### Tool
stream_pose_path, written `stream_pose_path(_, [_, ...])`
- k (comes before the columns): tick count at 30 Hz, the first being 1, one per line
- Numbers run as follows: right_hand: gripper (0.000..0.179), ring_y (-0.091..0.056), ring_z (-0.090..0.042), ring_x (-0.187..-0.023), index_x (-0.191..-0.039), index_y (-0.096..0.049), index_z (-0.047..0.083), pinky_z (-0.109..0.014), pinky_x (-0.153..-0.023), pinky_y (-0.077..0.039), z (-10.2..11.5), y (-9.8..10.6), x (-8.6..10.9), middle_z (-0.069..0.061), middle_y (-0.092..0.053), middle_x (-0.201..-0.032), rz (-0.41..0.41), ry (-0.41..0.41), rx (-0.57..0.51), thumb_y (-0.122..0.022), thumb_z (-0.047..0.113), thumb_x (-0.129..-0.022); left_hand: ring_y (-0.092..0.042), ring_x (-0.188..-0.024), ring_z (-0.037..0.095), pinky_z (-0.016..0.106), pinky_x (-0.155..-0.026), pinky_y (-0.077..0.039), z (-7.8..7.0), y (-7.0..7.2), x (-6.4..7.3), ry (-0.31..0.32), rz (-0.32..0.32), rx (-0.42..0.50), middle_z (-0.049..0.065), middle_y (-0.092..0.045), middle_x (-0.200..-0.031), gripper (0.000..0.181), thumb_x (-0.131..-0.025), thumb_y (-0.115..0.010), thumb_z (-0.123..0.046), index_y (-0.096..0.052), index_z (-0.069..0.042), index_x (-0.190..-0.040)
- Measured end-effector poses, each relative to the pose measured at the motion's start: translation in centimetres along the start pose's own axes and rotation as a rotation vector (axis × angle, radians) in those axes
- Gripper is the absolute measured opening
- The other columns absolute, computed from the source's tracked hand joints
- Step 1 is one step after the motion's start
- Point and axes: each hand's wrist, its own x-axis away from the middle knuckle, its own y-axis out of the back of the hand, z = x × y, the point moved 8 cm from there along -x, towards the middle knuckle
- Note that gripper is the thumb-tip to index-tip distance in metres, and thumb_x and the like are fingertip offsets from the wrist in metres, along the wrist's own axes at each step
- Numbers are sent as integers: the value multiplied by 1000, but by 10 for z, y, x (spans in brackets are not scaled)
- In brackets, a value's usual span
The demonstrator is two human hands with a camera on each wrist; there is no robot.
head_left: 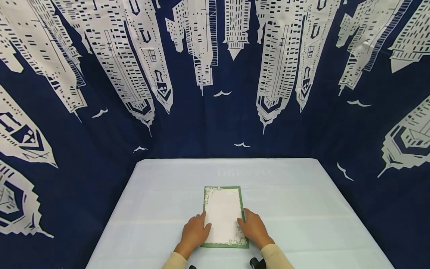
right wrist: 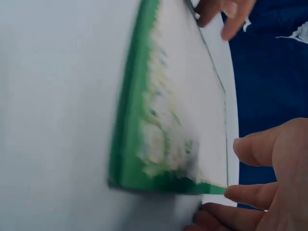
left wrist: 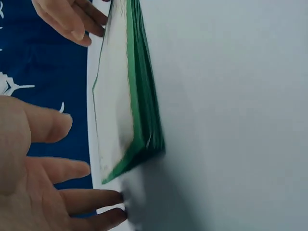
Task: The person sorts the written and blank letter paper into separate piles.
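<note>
On the white table you have the stack lying front and centre, its green-edged layers together; getting both hands to it looks done. Your left hand and right hand flank its long sides, fingers apart and fairly straight, seemingly unclamped. What remains, these views don't tell.

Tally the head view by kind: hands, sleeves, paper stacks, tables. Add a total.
Hands: 2, left hand and right hand
Sleeves: 2, left sleeve and right sleeve
Paper stacks: 1, green-bordered stack
Tables: 1, white table
Total: 6
</note>
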Motion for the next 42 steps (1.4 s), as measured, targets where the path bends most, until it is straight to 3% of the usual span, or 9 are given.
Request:
stream_pose_path(6, [53,-58,-50,-119,-133,-56,-12,-61,-99,-45,2,-3,7,-31,-62,-126,-31,20,1,-69,22,-95,-51,-127,51,64,-103,-40,-5,-12,2,-25,-8,49,32,-57,-134,46,-98,-64,-23,-60,5,-135])
stream_pose_path(12, [51,-57,-46,-124,-133,-58,-10,-59,-103,-44,5,-5,13,-29,-61,-132,-35,38,-13,-69,21,-95,-47,-129,55,65,-105,-37,-9,-17,6,-39,-1,32,37,-53,-136,42,-98,-64,-24,-64,3,-131])
stream_pose_path(15, [50,-56,-46,-125,-134,-58,-9,-58,-103,-43,7,-6,15,-27,-60,-133,-60,51,-27,-69,19,-95,-49,-127,56,66,-102,-39,-12,-15,9,-50,-44,23,37,-54,-134,39,-96,-67,-21,-67,3,-127])
stream_pose_path(19, [42,-62,-41,-115,-131,-61,-6,-54,-96,-50,4,-2,17,-24,-64,-126,-145,54,-124,-70,13,-94,-61,-115,46,58,-94,-49,-10,-10,10,-49,-167,77,28,-64,-122,31,-90,-73,-8,-70,1,-119])
stream_pose_path(22, [35,-67,-33,-101,-126,-63,-4,-46,-83,-56,-5,2,17,-18,-67,-115,-227,31,-260,-70,5,-92,-67,-90,28,41,-77,-56,-2,-6,9,-27,-280,165,14,-66,-103,30,-85,-75,5,-71,-2,-114])
stream_pose_path(25, [31,-67,-26,-91,-121,-65,-3,-38,-76,-56,-16,4,15,-12,-68,-104,-279,-9,-361,-69,-1,-90,-60,-72,14,30,-61,-51,8,-4,7,4,-359,267,5,-63,-90,35,-80,-73,14,-71,-1,-112])
stream_pose_path(32, [25,-64,-17,-79,-113,-69,0,-30,-70,-53,-17,6,12,-3,-67,-89,-301,-25,-406,-69,-1,-88,-64,-72,16,27,-56,-50,29,-1,-1,101,-345,514,8,-66,-92,46,-82,-65,13,-66,2,-127])
stream_pose_path(37, [12,-67,-21,-83,-102,-73,3,-33,-72,-55,12,0,10,-4,-69,-90,-263,67,-435,-68,2,-91,-70,-82,23,32,-65,-54,56,22,3,155,-369,522,9,-71,-93,45,-84,-65,9,-67,0,-128])
stream_pose_path(42, [10,-68,-22,-85,-101,-74,6,-30,-70,-55,45,-18,2,-4,-71,-93,-180,123,-438,-66,4,-94,-66,-75,20,34,-65,-52,88,50,8,193,-367,470,7,-72,-86,35,-86,-66,3,-70,3,-121])
